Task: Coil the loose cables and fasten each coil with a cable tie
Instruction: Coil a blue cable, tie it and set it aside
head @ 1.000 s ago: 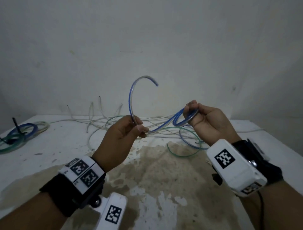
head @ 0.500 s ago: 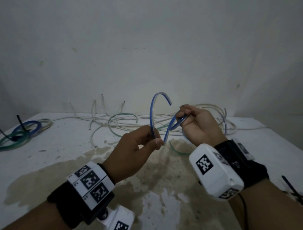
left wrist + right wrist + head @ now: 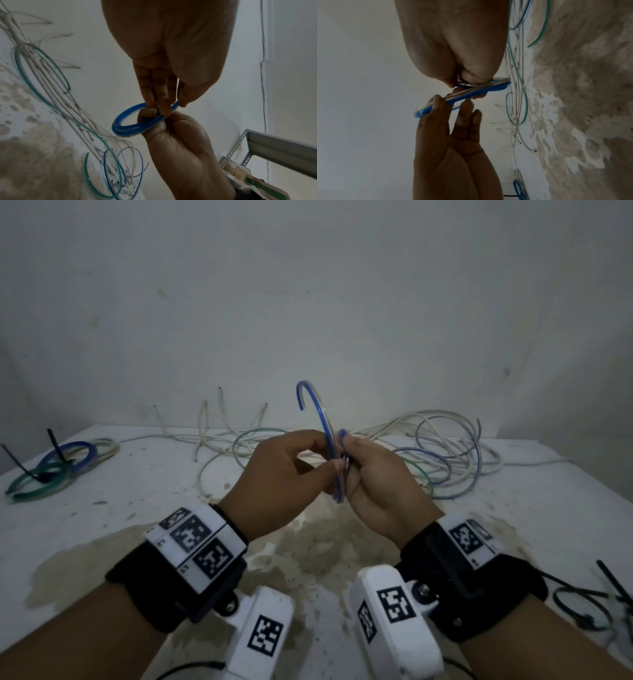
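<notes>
A blue cable (image 3: 328, 436) is held in the air between both hands above the table's middle. My right hand (image 3: 346, 455) pinches its small wound coil (image 3: 126, 125) between thumb and fingers. My left hand (image 3: 337, 467) pinches the same cable right beside it, fingertips touching the coil (image 3: 471, 92). The cable's free end (image 3: 303, 393) arcs upward above the hands. In the left wrist view the left fingers (image 3: 159, 100) meet the right hand (image 3: 171, 135) on the coil. Loose white, green and blue cables (image 3: 445, 450) lie tangled on the table behind the hands.
Tied blue, green and white coils (image 3: 58, 470) with black tie tails sticking up lie at the far left. Loose black cable ties (image 3: 596, 601) lie at the right edge. The white table (image 3: 102, 525) is stained brown in front of me. A wall stands close behind.
My left hand has moved right to meet the right hand, bringing the loose length onto the coil. The free end now stands shorter above the hands.
</notes>
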`<control>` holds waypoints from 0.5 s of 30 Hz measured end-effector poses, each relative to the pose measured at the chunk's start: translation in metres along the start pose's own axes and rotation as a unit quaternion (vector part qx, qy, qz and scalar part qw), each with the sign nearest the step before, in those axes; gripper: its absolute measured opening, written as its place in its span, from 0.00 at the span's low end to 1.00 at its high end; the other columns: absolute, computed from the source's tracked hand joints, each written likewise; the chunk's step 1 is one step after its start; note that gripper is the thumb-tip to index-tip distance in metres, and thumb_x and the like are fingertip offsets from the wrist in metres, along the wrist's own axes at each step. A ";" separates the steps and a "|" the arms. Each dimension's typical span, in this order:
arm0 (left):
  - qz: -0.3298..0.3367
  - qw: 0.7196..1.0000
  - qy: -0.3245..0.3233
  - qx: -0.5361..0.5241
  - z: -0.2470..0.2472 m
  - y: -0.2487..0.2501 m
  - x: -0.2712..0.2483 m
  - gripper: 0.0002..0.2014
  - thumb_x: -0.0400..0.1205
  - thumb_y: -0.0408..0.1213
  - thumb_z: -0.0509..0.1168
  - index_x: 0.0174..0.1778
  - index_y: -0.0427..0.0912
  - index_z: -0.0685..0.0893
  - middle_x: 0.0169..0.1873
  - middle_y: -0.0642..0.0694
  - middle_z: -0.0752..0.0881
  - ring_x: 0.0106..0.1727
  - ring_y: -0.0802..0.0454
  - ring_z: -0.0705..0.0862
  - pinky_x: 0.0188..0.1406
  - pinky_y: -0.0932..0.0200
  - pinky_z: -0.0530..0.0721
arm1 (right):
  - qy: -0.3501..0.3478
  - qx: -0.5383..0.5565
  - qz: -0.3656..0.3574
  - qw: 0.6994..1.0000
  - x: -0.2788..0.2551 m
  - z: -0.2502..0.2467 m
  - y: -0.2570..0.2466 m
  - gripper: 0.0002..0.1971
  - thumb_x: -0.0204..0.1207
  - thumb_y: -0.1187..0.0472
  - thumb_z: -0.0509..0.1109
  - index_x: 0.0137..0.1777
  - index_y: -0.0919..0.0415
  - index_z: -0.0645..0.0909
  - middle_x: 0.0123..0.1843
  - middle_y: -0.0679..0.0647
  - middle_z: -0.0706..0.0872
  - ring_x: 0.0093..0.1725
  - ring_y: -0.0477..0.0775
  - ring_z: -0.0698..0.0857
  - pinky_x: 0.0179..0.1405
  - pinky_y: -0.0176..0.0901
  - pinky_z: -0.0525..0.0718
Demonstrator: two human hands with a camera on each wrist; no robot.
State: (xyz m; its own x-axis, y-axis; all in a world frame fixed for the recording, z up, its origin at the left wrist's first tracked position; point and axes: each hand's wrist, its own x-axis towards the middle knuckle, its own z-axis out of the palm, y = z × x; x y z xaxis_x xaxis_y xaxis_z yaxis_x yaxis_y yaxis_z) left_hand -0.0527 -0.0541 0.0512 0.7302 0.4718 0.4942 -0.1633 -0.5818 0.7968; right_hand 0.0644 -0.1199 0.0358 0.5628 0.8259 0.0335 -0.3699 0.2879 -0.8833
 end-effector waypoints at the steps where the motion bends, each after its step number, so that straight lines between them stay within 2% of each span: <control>1: -0.001 1.000 0.005 0.013 -0.001 0.001 0.001 0.04 0.77 0.30 0.72 0.43 0.43 0.88 0.35 0.55 0.89 0.28 0.58 0.87 0.31 0.68 0.83 | -0.005 -0.027 -0.008 1.000 -0.002 0.002 0.001 0.13 0.86 0.61 0.55 0.50 0.65 0.80 0.42 0.60 0.81 0.37 0.53 0.78 0.36 0.43 0.77; 3: 0.006 0.999 0.018 0.050 -0.003 0.001 0.003 0.04 0.76 0.31 0.73 0.41 0.45 0.87 0.28 0.57 0.86 0.22 0.62 0.81 0.26 0.71 0.76 | -0.024 -0.076 -0.026 0.996 -0.008 0.005 0.001 0.15 0.86 0.60 0.55 0.45 0.62 0.82 0.34 0.54 0.80 0.34 0.51 0.75 0.35 0.42 0.74; 4: 0.011 0.998 0.025 0.065 -0.003 0.002 0.004 0.04 0.76 0.32 0.73 0.41 0.46 0.87 0.29 0.56 0.86 0.23 0.62 0.81 0.26 0.70 0.76 | -0.032 -0.098 -0.031 0.994 -0.011 0.007 0.001 0.15 0.86 0.59 0.55 0.44 0.61 0.81 0.29 0.51 0.78 0.30 0.49 0.74 0.33 0.41 0.74; 7: 0.003 0.997 0.031 0.071 -0.005 0.001 0.007 0.03 0.77 0.34 0.71 0.43 0.47 0.89 0.35 0.51 0.89 0.34 0.48 0.86 0.38 0.57 0.85 | -0.047 -0.129 -0.028 0.990 -0.017 0.010 0.001 0.15 0.87 0.62 0.53 0.47 0.60 0.81 0.25 0.49 0.74 0.26 0.46 0.71 0.30 0.39 0.73; 10: -0.015 0.997 0.043 0.063 -0.004 0.000 0.009 0.03 0.78 0.36 0.71 0.43 0.46 0.90 0.39 0.44 0.88 0.40 0.40 0.84 0.44 0.53 0.83 | -0.056 -0.094 -0.014 0.994 -0.019 0.011 0.003 0.15 0.87 0.61 0.51 0.54 0.61 0.81 0.28 0.52 0.73 0.27 0.47 0.72 0.31 0.40 0.73; 11: -0.020 0.997 0.043 0.055 -0.003 0.000 0.009 0.03 0.78 0.36 0.70 0.42 0.44 0.90 0.39 0.43 0.88 0.40 0.40 0.84 0.43 0.55 0.83 | -0.066 -0.068 -0.005 0.995 -0.020 0.010 0.004 0.16 0.87 0.58 0.51 0.56 0.62 0.80 0.30 0.53 0.73 0.28 0.47 0.72 0.31 0.40 0.72; 13: -0.028 0.998 0.037 0.040 -0.003 0.001 0.008 0.07 0.78 0.35 0.69 0.37 0.39 0.90 0.37 0.40 0.88 0.36 0.47 0.85 0.37 0.66 0.81 | -0.082 -0.041 0.007 0.996 -0.021 0.010 0.004 0.20 0.87 0.51 0.49 0.59 0.62 0.79 0.31 0.54 0.73 0.29 0.48 0.72 0.31 0.40 0.72; 15: -0.044 0.998 0.039 0.006 -0.003 0.002 0.007 0.08 0.80 0.32 0.68 0.36 0.34 0.89 0.35 0.36 0.87 0.33 0.50 0.84 0.34 0.72 0.79 | -0.087 -0.047 0.005 0.995 -0.023 0.009 0.003 0.20 0.87 0.50 0.49 0.59 0.62 0.78 0.32 0.54 0.74 0.30 0.48 0.72 0.33 0.41 0.72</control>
State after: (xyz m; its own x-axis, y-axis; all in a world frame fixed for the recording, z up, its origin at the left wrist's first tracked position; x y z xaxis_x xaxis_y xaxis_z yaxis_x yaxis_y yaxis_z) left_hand -0.0497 -0.0501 0.0576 0.6873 0.5709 0.4492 -0.0926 -0.5444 0.8337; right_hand 0.0433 -0.1340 0.0369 0.4194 0.9026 0.0974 -0.3004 0.2392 -0.9233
